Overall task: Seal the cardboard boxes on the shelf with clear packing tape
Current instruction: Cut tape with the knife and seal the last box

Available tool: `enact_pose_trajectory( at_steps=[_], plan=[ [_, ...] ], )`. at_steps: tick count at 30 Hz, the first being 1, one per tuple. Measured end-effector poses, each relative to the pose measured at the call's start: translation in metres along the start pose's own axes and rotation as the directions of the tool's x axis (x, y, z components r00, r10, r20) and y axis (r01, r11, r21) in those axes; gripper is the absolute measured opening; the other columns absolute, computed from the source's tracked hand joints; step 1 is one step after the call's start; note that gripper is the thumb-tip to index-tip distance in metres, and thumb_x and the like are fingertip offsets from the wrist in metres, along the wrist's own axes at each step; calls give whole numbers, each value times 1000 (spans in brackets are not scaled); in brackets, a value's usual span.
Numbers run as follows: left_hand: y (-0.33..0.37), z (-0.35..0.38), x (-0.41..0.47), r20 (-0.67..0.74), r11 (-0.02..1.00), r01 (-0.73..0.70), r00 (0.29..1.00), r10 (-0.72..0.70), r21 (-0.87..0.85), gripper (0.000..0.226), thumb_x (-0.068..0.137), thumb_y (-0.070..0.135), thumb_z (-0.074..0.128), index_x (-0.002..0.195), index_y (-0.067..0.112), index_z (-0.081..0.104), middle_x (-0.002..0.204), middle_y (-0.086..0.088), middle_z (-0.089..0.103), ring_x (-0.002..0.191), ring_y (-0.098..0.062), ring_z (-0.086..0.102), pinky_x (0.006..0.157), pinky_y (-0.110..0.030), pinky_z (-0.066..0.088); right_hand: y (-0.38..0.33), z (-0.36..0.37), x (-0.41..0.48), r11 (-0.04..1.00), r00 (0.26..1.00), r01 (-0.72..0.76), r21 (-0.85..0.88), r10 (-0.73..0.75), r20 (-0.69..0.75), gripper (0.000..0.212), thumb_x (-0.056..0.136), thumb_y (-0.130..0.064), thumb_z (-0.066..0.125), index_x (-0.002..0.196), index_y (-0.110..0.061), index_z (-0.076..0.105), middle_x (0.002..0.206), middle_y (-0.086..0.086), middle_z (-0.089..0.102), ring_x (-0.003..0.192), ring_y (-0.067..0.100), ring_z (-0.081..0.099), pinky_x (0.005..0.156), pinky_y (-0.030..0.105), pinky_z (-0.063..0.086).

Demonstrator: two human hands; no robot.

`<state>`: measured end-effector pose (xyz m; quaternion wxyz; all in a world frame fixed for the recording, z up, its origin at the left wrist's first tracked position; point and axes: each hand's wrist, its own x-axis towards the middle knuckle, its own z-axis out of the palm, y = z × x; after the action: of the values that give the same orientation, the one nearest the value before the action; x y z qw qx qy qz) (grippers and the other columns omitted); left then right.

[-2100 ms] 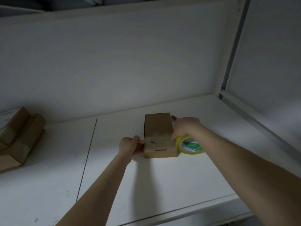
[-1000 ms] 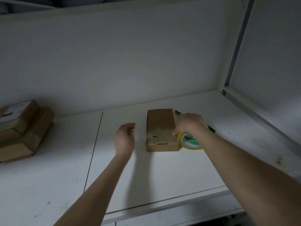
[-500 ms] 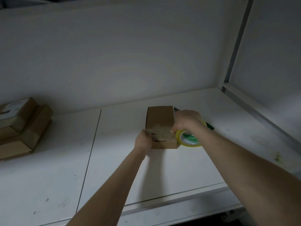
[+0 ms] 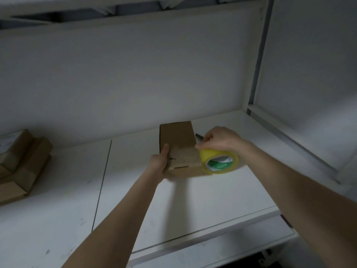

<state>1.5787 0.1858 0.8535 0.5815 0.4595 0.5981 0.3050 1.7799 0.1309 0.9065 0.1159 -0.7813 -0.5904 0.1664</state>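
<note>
Head camera: a cardboard box (image 4: pixel 177 136) lies on a white shelf (image 4: pixel 193 200), the left hand (image 4: pixel 157 163) gripping its near-left corner, thumb on top. Against the box's right side, the right hand (image 4: pixel 220 139) grips a tape roll (image 4: pixel 219 161) (yellowish, green core) from above.

The cardboard box (image 4: pixel 176 136) is plain brown. Right of it, the tape roll (image 4: pixel 219 162) looks yellow (core label green and white). Beneath it, the shelf (image 4: pixel 193 200) is white; far left, stacked boxes (image 4: pixel 23 163) are brown.

Matt brown cardboard box (image 4: pixel 176 137), glossy yellowish plastic tape roll (image 4: pixel 219 161), scuffed matt white shelf (image 4: pixel 193 200).
</note>
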Motion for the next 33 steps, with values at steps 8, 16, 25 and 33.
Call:
enact_pose_trajectory(
  at_steps=[8,16,25,33],
  plan=[
    [25,-32,-10,18,988,-53,998,56,-146,48,90,48,58,108,3,61,103,-14,68,87,-31,66,81,-46,56,2,-8,-19,792,989,124,598,-53,-135,45,75,-53,75,63,-14,55,61,3,52,58,15,54,62,30,39],
    [37,-47,-12,184,955,8,982,50,-298,38,94,49,52,102,13,64,91,-8,70,73,-22,68,53,-31,56,-1,-16,-24,940,991,83,331,-42,-129,53,75,-62,69,55,-15,56,57,-1,52,60,15,54,60,30,37],
    [32,-34,-18,458,858,280,887,-59,-432,54,96,56,38,109,9,62,71,-11,72,53,-21,69,40,-25,52,-10,-2,-37,688,997,75,722,-31,-74,40,81,-46,72,79,-6,70,73,5,64,69,13,62,66,21,47],
    [6,-3,-19,349,915,208,934,-80,-347,49,99,55,31,108,16,58,77,-7,69,65,-20,67,53,-26,53,-19,0,-34,673,997,22,740,40,-65,36,76,-45,78,79,-9,73,85,11,73,88,27,69,89,35,53]
  ],
)
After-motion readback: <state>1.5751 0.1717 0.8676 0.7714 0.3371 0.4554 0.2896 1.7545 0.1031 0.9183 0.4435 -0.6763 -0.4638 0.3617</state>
